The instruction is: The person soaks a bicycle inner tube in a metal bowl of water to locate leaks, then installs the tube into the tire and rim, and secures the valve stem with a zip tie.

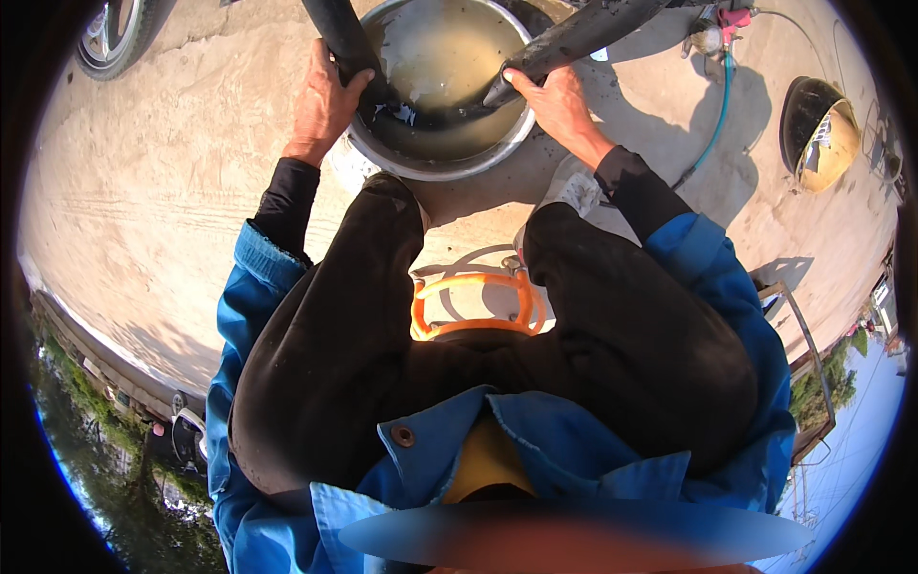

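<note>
My left hand grips a black rubber tube at the left side of a round metal basin of murky water. My right hand is closed on the right stretch of black tube, thumb on top. Both stretches slope down into the water, where a dark part of the tube lies partly submerged along the near side; whether they join there I cannot fully make out. My two feet rest on the ground just below the basin.
An orange seat frame is beneath me. A wheel stands at upper left. At right are a pink-and-silver tool with a teal hose, a black-and-yellow container and a metal frame.
</note>
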The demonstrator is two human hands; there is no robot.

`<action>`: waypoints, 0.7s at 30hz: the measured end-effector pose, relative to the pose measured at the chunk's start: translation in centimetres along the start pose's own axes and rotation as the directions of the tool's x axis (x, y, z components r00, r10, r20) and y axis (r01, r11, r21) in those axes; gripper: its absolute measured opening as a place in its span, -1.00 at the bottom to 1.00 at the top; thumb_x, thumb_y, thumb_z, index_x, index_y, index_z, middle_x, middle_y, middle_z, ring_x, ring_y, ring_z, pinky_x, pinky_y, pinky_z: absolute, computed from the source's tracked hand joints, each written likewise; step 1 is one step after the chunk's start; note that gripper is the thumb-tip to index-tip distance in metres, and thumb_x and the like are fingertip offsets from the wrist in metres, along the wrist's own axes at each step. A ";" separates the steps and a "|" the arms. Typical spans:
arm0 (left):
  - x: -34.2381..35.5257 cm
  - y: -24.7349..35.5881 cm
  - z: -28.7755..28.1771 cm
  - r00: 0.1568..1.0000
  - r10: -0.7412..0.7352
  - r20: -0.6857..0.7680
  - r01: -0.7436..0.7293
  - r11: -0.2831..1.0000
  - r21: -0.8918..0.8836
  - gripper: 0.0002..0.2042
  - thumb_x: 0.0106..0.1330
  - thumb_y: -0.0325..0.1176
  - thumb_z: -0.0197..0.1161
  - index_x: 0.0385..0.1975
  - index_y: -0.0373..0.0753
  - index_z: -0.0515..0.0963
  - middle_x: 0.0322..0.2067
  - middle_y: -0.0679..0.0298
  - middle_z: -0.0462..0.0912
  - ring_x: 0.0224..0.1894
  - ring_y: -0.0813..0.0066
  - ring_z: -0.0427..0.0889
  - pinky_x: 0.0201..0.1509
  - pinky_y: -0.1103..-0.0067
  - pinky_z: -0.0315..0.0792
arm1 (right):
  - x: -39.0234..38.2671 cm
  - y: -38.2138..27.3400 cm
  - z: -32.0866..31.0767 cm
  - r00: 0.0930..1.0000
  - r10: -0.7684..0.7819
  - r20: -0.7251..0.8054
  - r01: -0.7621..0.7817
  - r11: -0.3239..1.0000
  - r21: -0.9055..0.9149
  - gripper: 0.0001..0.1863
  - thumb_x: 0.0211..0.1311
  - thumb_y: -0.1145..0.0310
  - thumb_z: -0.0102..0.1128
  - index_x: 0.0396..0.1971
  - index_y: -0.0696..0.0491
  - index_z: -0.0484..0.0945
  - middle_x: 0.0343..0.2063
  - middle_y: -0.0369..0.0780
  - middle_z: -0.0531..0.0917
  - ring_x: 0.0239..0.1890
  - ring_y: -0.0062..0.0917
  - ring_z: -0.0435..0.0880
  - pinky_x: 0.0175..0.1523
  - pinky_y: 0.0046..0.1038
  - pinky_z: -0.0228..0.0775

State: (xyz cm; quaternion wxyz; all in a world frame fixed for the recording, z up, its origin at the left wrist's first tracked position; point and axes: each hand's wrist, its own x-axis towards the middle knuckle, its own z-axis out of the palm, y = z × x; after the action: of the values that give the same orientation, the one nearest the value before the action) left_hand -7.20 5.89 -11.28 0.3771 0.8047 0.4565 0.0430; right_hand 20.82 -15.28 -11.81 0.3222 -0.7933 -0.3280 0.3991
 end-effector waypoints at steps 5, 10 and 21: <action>-0.1 0.4 0.1 1.000 0.027 -0.015 -0.026 0.999 0.021 -0.43 0.30 -0.19 0.52 0.11 -0.28 0.31 -0.07 -0.09 0.70 -0.04 -0.18 0.72 -0.02 0.17 0.60 | 0.3 1.6 0.8 0.999 -0.042 0.013 0.043 0.992 -0.118 -0.48 0.28 0.10 0.49 0.07 0.12 0.58 0.07 0.02 0.64 0.14 -0.01 0.64 0.24 -0.07 0.48; -0.1 0.3 0.4 1.000 0.016 -0.014 -0.016 1.000 0.003 -0.43 0.31 -0.18 0.51 0.11 -0.28 0.31 -0.08 -0.10 0.70 -0.05 -0.18 0.73 -0.03 0.17 0.60 | 0.2 2.2 1.4 0.994 -0.101 -0.030 0.094 0.980 -0.174 -0.46 0.29 0.08 0.48 0.10 0.10 0.57 0.13 0.00 0.61 0.14 -0.01 0.65 0.23 -0.07 0.51; -0.1 -0.1 1.1 0.998 0.036 -0.058 -0.032 0.997 0.069 -0.44 0.32 -0.17 0.50 0.13 -0.29 0.33 -0.07 -0.12 0.67 -0.03 -0.18 0.70 -0.01 0.17 0.58 | 0.4 2.0 2.0 0.992 -0.122 -0.037 0.107 0.952 -0.286 -0.41 0.30 0.06 0.46 0.18 0.09 0.52 0.19 -0.03 0.58 0.12 -0.03 0.68 0.19 -0.08 0.57</action>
State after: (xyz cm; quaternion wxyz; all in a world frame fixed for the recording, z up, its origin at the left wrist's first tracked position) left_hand -6.86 5.16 -12.07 0.3350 0.8230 0.4552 0.0577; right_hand 19.87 -15.68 -14.48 0.2367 -0.8215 -0.4183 0.3069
